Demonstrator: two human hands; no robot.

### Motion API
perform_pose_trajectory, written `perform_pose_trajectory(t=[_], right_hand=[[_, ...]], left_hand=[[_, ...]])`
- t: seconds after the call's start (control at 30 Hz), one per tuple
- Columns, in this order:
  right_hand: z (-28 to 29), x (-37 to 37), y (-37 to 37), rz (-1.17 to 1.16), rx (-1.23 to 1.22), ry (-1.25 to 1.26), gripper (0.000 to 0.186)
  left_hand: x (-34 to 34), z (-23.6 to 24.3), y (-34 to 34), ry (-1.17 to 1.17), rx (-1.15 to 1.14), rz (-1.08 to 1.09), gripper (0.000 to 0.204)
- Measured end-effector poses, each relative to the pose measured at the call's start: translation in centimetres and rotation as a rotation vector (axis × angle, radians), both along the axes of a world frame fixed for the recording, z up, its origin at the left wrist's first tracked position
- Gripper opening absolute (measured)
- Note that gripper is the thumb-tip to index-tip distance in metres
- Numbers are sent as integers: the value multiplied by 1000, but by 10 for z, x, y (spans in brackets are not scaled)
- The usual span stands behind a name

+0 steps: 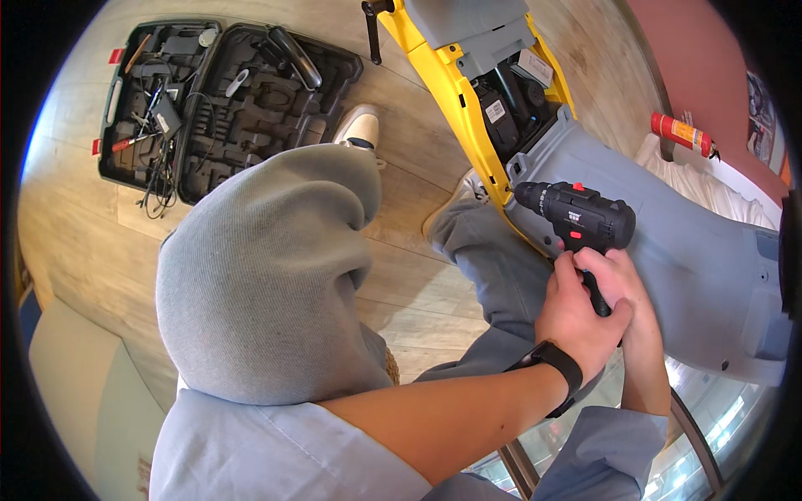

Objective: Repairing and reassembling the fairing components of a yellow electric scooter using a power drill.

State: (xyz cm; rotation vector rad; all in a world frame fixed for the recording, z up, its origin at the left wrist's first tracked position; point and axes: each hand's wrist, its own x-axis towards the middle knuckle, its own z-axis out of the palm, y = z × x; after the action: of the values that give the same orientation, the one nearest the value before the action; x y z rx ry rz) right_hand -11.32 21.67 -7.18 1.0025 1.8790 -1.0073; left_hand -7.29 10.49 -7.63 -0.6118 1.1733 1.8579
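Observation:
Both my hands are closed around the handle of a black cordless drill (585,215) with red buttons. My left hand (576,321), with a black watch on its wrist, wraps the handle from the near left. Against its other side is my right hand (614,275). The drill lies level with its chuck pointing left, the tip at the edge of a yellow frame (464,108). Whether the bit touches a screw there is too small to tell. This frame borders a grey plastic body (668,225) with an uncovered compartment (510,104) of black parts and wires.
On the wood floor at far left lies an opened black tool case (251,108) with cables and tools. A red fire extinguisher (685,135) is at the right, beyond the grey body. My grey-trousered knee (267,267) is raised between the case and the drill.

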Motion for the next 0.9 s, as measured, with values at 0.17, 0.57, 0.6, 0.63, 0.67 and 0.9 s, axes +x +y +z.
perform_pose_trajectory(t=[0.17,0.57,0.6,0.63,0.67,0.9], right_hand=[[1,-4,-4,16,15,-5,22],[2,-3,4,62,64,38,22],[6,-6,3,69,73,12,22],[4,-7,1,74,58,-17,22],[3,-9,-1,72,48,-17,22],[-7,-15,0,92,5,-51,20]], left_hand=[[1,-2,0,2,-3,19,70],[2,1,7,9,4,65,71],[1,3,7,11,16,66,71],[1,2,4,5,14,60,71],[0,0,2,0,13,53,70],[-2,-4,-1,-11,-8,49,68]])
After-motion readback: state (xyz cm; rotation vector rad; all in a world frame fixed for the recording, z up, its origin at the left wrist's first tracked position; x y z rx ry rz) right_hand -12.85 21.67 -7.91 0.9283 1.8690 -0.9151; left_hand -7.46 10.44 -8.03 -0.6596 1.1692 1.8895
